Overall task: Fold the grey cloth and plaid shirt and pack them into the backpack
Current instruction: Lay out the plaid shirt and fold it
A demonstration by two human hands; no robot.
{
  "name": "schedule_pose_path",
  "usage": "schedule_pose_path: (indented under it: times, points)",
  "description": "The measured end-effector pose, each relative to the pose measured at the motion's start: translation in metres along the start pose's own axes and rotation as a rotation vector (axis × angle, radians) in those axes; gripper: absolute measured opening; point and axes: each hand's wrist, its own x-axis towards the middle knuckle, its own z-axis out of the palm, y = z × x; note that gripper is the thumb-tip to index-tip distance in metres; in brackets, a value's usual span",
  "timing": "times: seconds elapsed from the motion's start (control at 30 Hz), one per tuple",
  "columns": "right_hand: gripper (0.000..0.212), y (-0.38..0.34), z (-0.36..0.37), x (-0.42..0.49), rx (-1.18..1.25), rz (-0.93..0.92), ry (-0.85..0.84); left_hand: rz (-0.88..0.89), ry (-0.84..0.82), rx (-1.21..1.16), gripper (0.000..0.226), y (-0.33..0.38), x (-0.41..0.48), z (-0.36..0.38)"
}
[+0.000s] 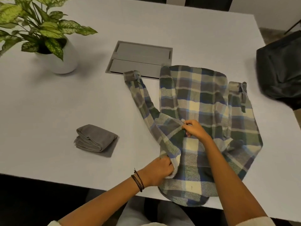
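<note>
Just beyond the left hand point(158, 171), gripping the near edge of the plaid shirt point(203, 98) spread on the desk point(48, 111), right hand point(194, 128) pinching a fold; folded grey cloth point(96, 140) left of both, backpack point(280, 67) far right.

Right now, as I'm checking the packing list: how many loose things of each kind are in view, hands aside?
Shirts: 1, the plaid shirt
Cloths: 1, the folded grey cloth
Bags: 1, the dark backpack
Potted plants: 1
Total: 4
</note>
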Motion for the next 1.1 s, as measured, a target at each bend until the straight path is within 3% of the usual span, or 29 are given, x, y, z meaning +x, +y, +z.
schedule_pose_path:
  times: [0.13, 0.4, 0.57, 0.7, 0.87, 1.1]
  points:
    - [0.016, 0.026, -0.001, 0.001, -0.051, 0.028, 0.06, 0.101, 0.0, -0.046, 0.038, 0.001, 0.008, 0.027]
    - [0.011, 0.047, 0.013, 0.0, -0.118, 0.025, 0.073, 0.075, -0.174, -0.174, 0.038, -0.003, 0.016, 0.046]
    - [0.013, 0.049, 0.015, 0.001, -0.117, 0.066, 0.042, 0.063, -0.373, -0.303, 0.048, -0.009, 0.024, 0.039]
    - [0.027, 0.041, 0.006, 0.005, -0.052, 0.098, 0.03, -0.004, -0.497, -0.577, 0.028, -0.031, 0.038, 0.013]
    - [0.028, 0.03, -0.005, 0.021, 0.081, 0.037, 0.229, -0.104, -0.435, -0.743, 0.022, -0.07, 0.06, -0.024]
    - [0.025, 0.012, -0.023, 0.066, 0.129, 0.008, 0.269, -0.255, -0.094, -0.784, 0.016, -0.135, 0.089, -0.054]
